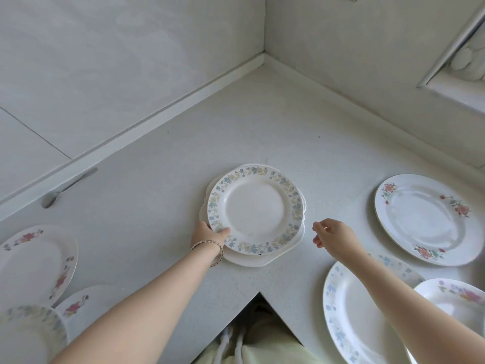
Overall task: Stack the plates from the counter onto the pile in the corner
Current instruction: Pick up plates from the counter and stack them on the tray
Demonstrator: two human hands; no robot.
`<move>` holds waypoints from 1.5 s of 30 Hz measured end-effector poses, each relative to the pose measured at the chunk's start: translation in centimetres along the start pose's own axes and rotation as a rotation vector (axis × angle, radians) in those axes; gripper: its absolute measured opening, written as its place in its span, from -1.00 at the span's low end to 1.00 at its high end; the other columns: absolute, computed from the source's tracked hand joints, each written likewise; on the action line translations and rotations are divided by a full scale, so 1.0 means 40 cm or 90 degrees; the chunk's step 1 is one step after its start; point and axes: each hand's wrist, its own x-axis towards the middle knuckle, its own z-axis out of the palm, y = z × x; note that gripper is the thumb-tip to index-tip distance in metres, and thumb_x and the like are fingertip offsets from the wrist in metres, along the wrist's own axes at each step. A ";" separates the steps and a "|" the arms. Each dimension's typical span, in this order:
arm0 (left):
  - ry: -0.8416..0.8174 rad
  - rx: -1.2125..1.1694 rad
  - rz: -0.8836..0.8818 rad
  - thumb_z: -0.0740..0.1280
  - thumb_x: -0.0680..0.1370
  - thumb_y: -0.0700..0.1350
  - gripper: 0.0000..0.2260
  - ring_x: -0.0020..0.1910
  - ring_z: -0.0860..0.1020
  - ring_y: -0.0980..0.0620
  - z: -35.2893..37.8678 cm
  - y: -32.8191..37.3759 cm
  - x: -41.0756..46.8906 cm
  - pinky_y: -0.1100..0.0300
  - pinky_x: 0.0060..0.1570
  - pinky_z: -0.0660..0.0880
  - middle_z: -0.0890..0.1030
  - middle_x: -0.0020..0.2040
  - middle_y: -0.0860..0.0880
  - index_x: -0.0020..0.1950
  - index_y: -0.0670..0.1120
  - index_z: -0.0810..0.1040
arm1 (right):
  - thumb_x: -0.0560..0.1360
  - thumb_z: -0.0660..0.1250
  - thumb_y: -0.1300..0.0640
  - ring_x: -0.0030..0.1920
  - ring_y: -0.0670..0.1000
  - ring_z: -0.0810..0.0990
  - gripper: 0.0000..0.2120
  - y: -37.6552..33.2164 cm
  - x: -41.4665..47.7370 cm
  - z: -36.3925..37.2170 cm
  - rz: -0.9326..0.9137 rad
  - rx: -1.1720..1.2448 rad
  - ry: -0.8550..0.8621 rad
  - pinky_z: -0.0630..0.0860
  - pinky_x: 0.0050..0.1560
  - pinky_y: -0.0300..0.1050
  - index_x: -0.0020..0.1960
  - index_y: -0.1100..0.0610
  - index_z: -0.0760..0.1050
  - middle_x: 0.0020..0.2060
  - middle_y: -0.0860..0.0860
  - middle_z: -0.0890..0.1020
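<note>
The left hand fingers are pinching the blue-leaf plate topping the pile; the right hand, just beside, is hovering loosely spread, empty.

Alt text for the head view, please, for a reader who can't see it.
On a white corner counter, the left hand grips the rim of a blue-leaf plate topping a small pile, while the right hand hovers open beside it. Six more floral plates lie around, three each side.
</note>
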 end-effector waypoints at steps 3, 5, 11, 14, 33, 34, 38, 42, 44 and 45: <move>0.005 0.014 -0.002 0.41 0.42 -0.05 -0.62 0.05 0.62 -0.19 0.003 -0.001 0.013 -0.04 0.10 0.56 0.60 0.11 -0.16 0.14 -0.20 0.44 | 0.55 0.14 0.04 -0.25 0.02 0.62 -0.76 -0.026 -0.002 0.001 -0.028 -0.014 0.003 0.46 -0.26 -0.18 -0.08 0.13 0.52 -0.37 -0.08 0.61; 0.011 0.001 -0.002 0.38 0.43 -0.07 -0.69 0.05 0.61 -0.20 0.007 -0.008 0.017 -0.06 0.10 0.57 0.60 0.10 -0.18 0.06 -0.20 0.42 | 0.55 0.14 0.03 -0.22 0.07 0.64 -0.77 -0.055 -0.007 0.004 -0.056 -0.030 0.001 0.48 -0.25 -0.14 -0.11 0.12 0.52 -0.40 -0.08 0.60; 0.036 0.025 0.003 0.21 0.51 0.13 -0.63 0.02 0.63 -0.17 -0.036 -0.042 0.015 0.02 0.12 0.53 0.61 0.09 -0.14 0.13 -0.14 0.39 | 0.55 0.13 -0.01 -0.19 0.06 0.59 -0.76 -0.204 -0.010 0.049 -0.188 -0.159 -0.055 0.50 -0.19 -0.11 -0.03 0.07 0.52 -0.23 0.00 0.64; 0.090 0.085 0.015 0.14 0.54 -0.02 -0.77 -0.03 0.62 -0.16 -0.127 -0.078 0.018 0.12 -0.02 0.46 0.59 -0.01 -0.12 0.12 -0.06 0.43 | 0.55 0.12 -0.03 -0.13 0.05 0.58 -0.72 -0.292 -0.014 0.102 -0.255 -0.278 -0.128 0.48 -0.22 -0.16 0.07 0.08 0.52 -0.08 0.01 0.65; 0.305 -0.009 -0.179 0.14 0.53 -0.13 -0.83 -0.09 0.64 -0.16 -0.784 -0.850 -0.129 0.09 -0.04 0.55 0.62 -0.20 -0.12 -0.25 -0.01 0.42 | 0.56 0.13 0.00 0.20 0.10 0.52 -0.65 -0.694 -0.456 0.862 -0.417 -0.415 -0.373 0.44 0.12 -0.10 0.23 0.18 0.45 0.17 0.08 0.56; 0.291 -0.031 -0.186 0.13 0.53 -0.11 -0.84 -0.10 0.65 -0.17 -0.799 -0.880 -0.125 0.06 -0.01 0.58 0.64 -0.16 -0.14 -0.24 -0.01 0.42 | 0.56 0.13 -0.02 0.23 0.10 0.50 -0.61 -0.691 -0.465 0.900 -0.373 -0.373 -0.360 0.42 0.15 -0.11 0.28 0.18 0.39 0.20 0.10 0.54; 0.255 -0.004 -0.178 0.10 0.56 -0.11 -0.85 -0.12 0.61 -0.11 -0.852 -0.944 -0.105 0.11 -0.07 0.53 0.62 -0.13 -0.10 -0.16 -0.03 0.42 | 0.54 0.17 -0.04 -0.07 0.10 0.56 -0.72 -0.673 -0.460 1.002 -0.227 -0.262 -0.343 0.44 0.02 -0.05 -0.01 0.19 0.42 -0.10 0.09 0.57; 0.243 0.012 -0.134 0.08 0.60 -0.05 -0.77 -0.14 0.50 -0.07 -0.875 -0.966 -0.072 0.16 -0.14 0.36 0.50 -0.24 -0.04 -0.20 -0.07 0.38 | 0.54 0.18 0.04 -0.37 0.00 0.39 -0.67 -0.648 -0.450 1.025 -0.215 -0.220 -0.330 0.31 -0.35 -0.15 -0.36 0.16 0.32 -0.40 0.02 0.44; 0.247 -0.008 -0.116 0.07 0.60 -0.01 -0.74 -0.14 0.57 -0.11 -0.877 -0.968 -0.060 0.13 -0.15 0.41 0.58 -0.21 -0.09 -0.17 -0.10 0.43 | 0.53 0.22 0.10 -0.27 0.02 0.45 -0.78 -0.637 -0.453 1.015 -0.175 -0.109 -0.359 0.37 -0.29 -0.16 -0.25 0.16 0.46 -0.30 0.06 0.50; 0.254 -0.019 -0.112 0.06 0.61 0.00 -0.71 -0.14 0.60 -0.14 -0.877 -0.964 -0.056 0.10 -0.13 0.45 0.62 -0.17 -0.13 -0.10 -0.13 0.47 | 0.52 0.25 0.13 -0.25 0.02 0.49 -0.83 -0.637 -0.459 1.006 -0.161 -0.042 -0.378 0.43 -0.29 -0.20 -0.22 0.15 0.50 -0.28 0.06 0.54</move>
